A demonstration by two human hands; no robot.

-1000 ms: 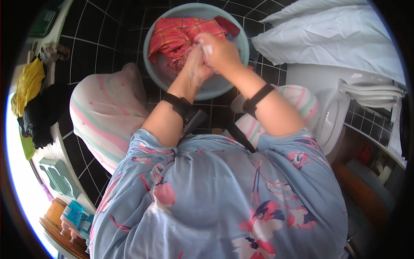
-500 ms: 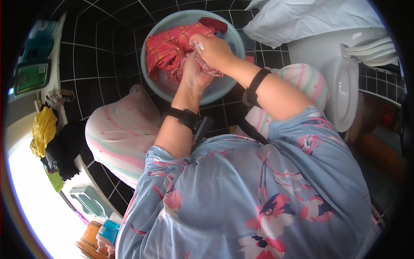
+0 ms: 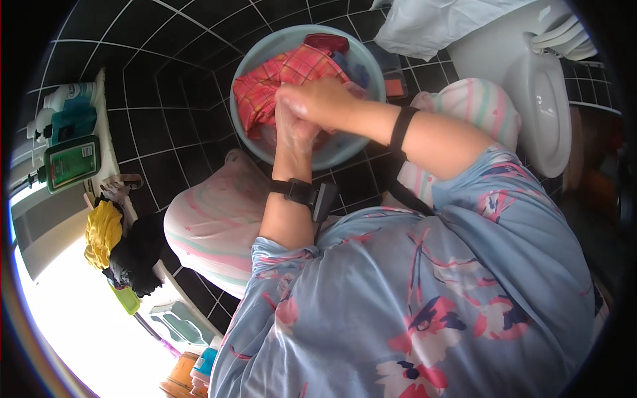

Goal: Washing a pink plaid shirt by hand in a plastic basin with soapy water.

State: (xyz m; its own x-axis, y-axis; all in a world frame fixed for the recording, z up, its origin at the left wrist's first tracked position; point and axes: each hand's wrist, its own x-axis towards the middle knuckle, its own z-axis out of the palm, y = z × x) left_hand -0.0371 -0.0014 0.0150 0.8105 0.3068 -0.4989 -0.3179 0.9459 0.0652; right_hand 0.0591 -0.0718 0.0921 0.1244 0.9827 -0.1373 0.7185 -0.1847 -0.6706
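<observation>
A pale blue plastic basin (image 3: 376,66) holds wet laundry, mostly a red plaid cloth (image 3: 265,79) heaped to the left. Over its near side my two hands are pressed together. My left hand (image 3: 292,123) is closed, its fingers largely hidden, with suds on the skin. Across it lies my right hand (image 3: 322,103), also closed, and pinkish-red fabric shows beside and below the pair. A dark red item (image 3: 326,42) rests at the basin's far rim, next to some dark blue fabric (image 3: 355,66).
My knees flank the basin on a black tiled floor. To the right stands a white toilet (image 3: 545,113), with a white sheet (image 3: 431,26) behind. Along the left ledge are a green bottle (image 3: 73,162), a yellow cloth (image 3: 103,235) and a black cloth (image 3: 139,249).
My hands have drawn closer together, the right now covering more of the left. The pinkish bunch between them is mostly hidden. The whole view has shifted, moving the basin slightly right and down.
</observation>
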